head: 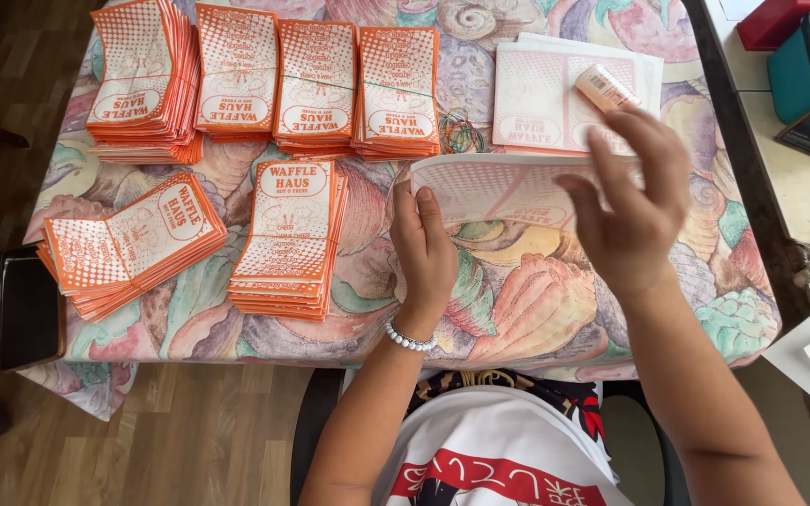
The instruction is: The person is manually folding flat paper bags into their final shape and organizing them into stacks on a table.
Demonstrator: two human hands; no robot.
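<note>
- Step in hand: folding one thin orange-and-white printed paper sheet (pixel 503 187), held above the table's (pixel 555 300) near-right area.
- L hand (pixel 424 248): fingers closed, pinching sheet's left edge.
- R hand (pixel 635 201): half open, fingers pressing sheet's right part.
- Next move, judged: needs edges aligned before creasing.
- Containers: none; banded orange paper stacks (pixel 292 234) fill left side, flat sheets (pixel 541 103) w/ glue stick (pixel 604 87) at far-right edge.

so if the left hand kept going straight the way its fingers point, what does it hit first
The left hand already grips the pale sheet's left edge, fingers pointing up the table. Straight on, it would probably first meet the nearest banded orange packet stack, though depth is hard to judge.
</note>
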